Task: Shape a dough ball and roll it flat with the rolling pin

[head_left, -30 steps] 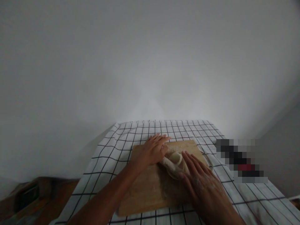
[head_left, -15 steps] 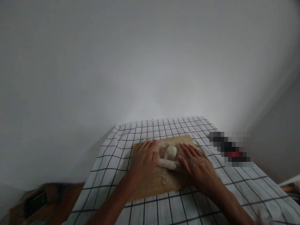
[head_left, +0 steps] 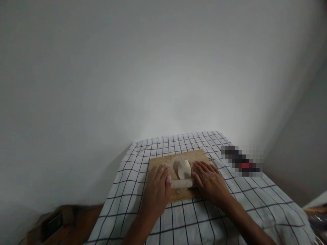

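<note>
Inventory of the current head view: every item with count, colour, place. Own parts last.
dough piece: 1, off-white, on the board, at the pin's far side
rolling pin: 1, whitish, lying crosswise on the board, between the hands
board: 1, light tan, on the cloth, pale powder on it
checked cloth: 1, white with black lines, under the board
pixelated item: count unclear, dark with red, on the cloth's right side
box-like item: 1, brown with a dark part, lower left, blurry
clutter: count unclear, brown and dark, lower right edge
wall: at least 1, pale grey, behind the cloth
left hand: 1, whitish traces, at the pin's left end
right hand: 1, whitish traces, at its right end
</note>
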{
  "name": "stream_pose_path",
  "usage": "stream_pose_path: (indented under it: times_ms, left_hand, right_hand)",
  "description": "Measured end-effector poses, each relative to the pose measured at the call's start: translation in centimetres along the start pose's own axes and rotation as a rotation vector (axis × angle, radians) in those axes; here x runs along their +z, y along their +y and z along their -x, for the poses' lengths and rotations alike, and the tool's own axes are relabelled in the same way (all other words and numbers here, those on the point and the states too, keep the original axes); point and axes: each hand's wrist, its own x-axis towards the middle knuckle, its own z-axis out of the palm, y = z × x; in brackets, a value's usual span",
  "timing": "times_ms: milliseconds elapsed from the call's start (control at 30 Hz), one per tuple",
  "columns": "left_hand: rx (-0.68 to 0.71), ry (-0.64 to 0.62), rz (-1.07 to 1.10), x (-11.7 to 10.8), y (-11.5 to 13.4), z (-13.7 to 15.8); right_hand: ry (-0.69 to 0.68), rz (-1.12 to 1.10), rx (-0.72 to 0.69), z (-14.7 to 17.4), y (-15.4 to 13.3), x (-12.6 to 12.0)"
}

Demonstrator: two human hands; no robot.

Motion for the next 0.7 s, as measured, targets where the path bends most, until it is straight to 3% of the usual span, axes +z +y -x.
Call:
stream_pose_path:
  times_ms: [200,433,567,700]
  left_hand:
    - [-0.038,-0.040,-0.007,-0.8,0.5,0.5]
    - [-0.015,0.017,-0.052,0.2,0.6,0.7]
    - [-0.029,0.062,-0.065,1.2,0.8,0.3]
    - [-0.083,0.057,-0.101,2.0,0.2,-0.8]
  right_hand:
    - [0.092,-0.009,0.082,1.2,-1.1,-0.5]
    - [-0.016,-0.038,0.057,1.4,-0.7,-1.7]
    - [-0.118,0.059,0.035,-1.4,-0.4,-4.7]
    - [-0.169,0.175,-0.080,-6.9,-0.5,-7.5]
